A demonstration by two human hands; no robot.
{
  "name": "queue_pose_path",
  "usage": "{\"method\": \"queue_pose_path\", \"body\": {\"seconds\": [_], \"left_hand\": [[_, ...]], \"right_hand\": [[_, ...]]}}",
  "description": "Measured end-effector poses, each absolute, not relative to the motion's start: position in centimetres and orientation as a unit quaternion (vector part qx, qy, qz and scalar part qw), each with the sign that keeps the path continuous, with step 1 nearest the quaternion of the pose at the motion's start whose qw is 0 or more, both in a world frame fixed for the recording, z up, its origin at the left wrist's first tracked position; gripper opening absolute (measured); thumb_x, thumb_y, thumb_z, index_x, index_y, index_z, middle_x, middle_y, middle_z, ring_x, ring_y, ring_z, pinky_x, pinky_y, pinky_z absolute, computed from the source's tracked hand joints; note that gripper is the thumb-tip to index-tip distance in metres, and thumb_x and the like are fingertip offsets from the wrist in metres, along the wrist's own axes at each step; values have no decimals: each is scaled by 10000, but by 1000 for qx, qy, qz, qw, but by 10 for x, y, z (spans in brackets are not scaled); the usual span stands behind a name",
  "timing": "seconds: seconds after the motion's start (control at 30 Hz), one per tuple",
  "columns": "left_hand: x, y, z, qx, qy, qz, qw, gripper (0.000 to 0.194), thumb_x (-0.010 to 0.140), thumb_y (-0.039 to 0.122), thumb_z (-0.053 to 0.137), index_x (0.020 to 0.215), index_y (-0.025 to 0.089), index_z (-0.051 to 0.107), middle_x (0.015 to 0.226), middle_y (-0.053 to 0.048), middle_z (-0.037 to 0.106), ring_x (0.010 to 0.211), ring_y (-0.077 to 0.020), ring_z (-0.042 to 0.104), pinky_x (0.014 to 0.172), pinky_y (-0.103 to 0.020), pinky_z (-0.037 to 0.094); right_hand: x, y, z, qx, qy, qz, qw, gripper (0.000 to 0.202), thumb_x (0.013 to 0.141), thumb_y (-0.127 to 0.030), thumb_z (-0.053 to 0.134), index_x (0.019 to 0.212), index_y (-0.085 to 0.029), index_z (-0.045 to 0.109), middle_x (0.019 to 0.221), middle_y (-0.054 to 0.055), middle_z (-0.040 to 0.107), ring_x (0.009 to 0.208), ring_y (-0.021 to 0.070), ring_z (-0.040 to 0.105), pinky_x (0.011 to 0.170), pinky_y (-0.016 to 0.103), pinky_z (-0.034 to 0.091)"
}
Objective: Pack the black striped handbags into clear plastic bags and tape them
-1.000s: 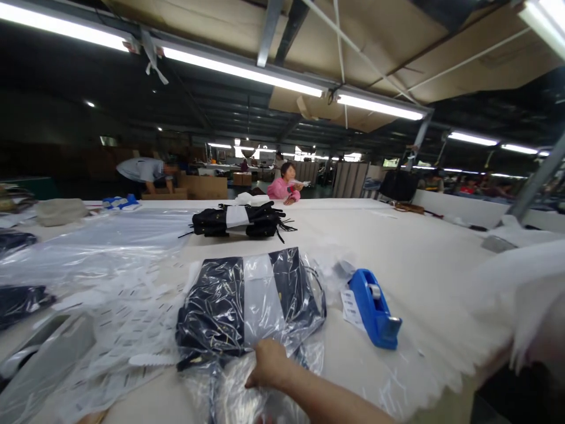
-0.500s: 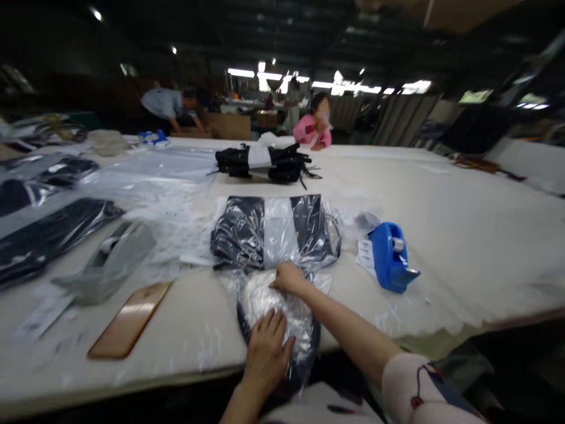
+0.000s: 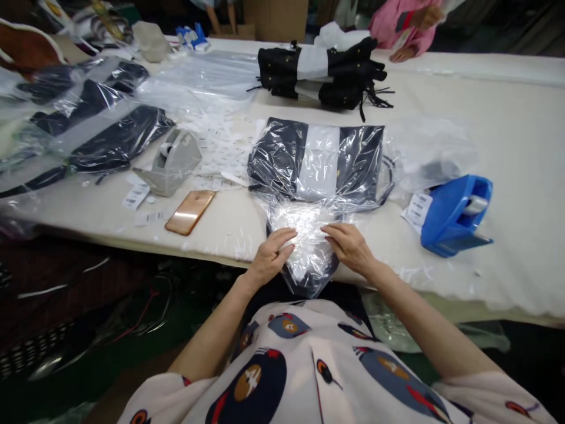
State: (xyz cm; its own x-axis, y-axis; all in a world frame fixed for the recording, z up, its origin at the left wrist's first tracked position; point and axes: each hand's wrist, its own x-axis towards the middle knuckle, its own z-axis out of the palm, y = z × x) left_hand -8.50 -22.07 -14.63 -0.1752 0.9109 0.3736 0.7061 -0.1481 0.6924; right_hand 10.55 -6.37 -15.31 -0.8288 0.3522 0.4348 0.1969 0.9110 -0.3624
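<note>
A dark handbag (image 3: 362, 159) with a pale wrap round its middle lies inside a clear plastic bag (image 3: 304, 221) in front of me. The bag's slack lower end, over a dark strap, hangs past the table edge. My left hand (image 3: 271, 256) rests on the left side of this loose plastic, thumb and fingers apart. Opposite it, my right hand (image 3: 351, 247) touches the plastic with its fingers stretched inward; its thumb is mostly hidden. Shiny, crinkled film shows between the two hands.
A blue tape dispenser (image 3: 454, 215) stands at right, a grey tape dispenser (image 3: 172, 165) at left near a gold phone (image 3: 190, 212). Black bags (image 3: 344, 76) are stacked behind. Wrapped dark bags (image 3: 119, 138) lie at far left. A person in a pink sleeve (image 3: 388, 26) leans at the far edge.
My view has tilted down. My right hand has moved from the middle of the plastic to its right side; my left hand has shifted up along its left side.
</note>
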Motion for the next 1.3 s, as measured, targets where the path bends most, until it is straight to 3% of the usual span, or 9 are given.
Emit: {"method": "queue_pose_path", "body": {"seconds": [0.2,0.4,0.67,0.77,0.9,1.1,1.2,1.27,1.3], "left_hand": [[-95,-279,-175,744,609,253,-104,500,828,36,426,1314,150,412,1297,-151,503,1298,-255,360,1040,-464,350],[-83,-268,-201,787,530,244,-201,334,834,88,505,1155,181,521,1127,-111,604,1210,-236,461,1015,-467,361],[-68,-258,-184,803,511,274,-138,172,849,154,545,1015,170,586,970,-57,655,982,-172,563,892,-358,425],[-59,-255,-179,747,576,327,-58,106,879,185,501,903,174,604,881,-37,649,879,-144,565,811,-312,427],[-51,-247,-170,683,652,327,31,188,897,217,459,758,170,576,807,-25,628,809,-139,557,776,-309,400],[-44,-233,-170,630,718,296,12,185,821,194,532,641,172,496,724,-23,580,744,-160,536,707,-315,376],[-43,-231,-170,616,729,298,-7,124,810,191,536,689,173,512,728,-22,576,731,-160,539,684,-306,389],[-43,-234,-169,617,714,327,-54,40,818,194,538,829,159,552,809,-47,602,785,-168,554,701,-307,410],[-42,-238,-169,630,691,343,-88,96,820,182,540,909,150,559,863,-65,612,827,-174,560,723,-312,420]], "right_hand": [[167,-124,-184,-54,-958,75,273,443,815,-119,555,1249,-182,495,1177,110,587,1134,239,494,982,441,361],[150,-140,-217,-70,-931,41,356,344,826,-83,545,1148,-202,563,1030,69,641,1062,196,526,984,414,356],[139,-147,-200,-81,-912,110,386,167,864,-137,540,970,-224,635,917,36,646,941,168,544,850,350,403],[134,-149,-191,-136,-909,167,356,112,887,-206,526,892,-205,638,845,35,629,852,163,532,775,327,398],[123,-152,-183,-230,-902,206,302,214,903,-267,491,742,-178,601,808,48,585,788,169,499,732,316,381],[110,-159,-177,-327,-897,155,253,192,888,-231,480,730,-159,564,860,75,571,808,187,487,736,317,363],[106,-160,-172,-343,-907,129,209,166,868,-205,500,720,-160,560,840,68,570,802,190,486,718,314,349],[104,-158,-170,-346,-912,117,186,172,860,-189,497,700,-166,556,809,63,565,786,190,483,705,314,341],[102,-157,-170,-345,-914,113,179,180,858,-179,490,690,-169,553,796,62,563,777,189,481,699,315,338]]}}
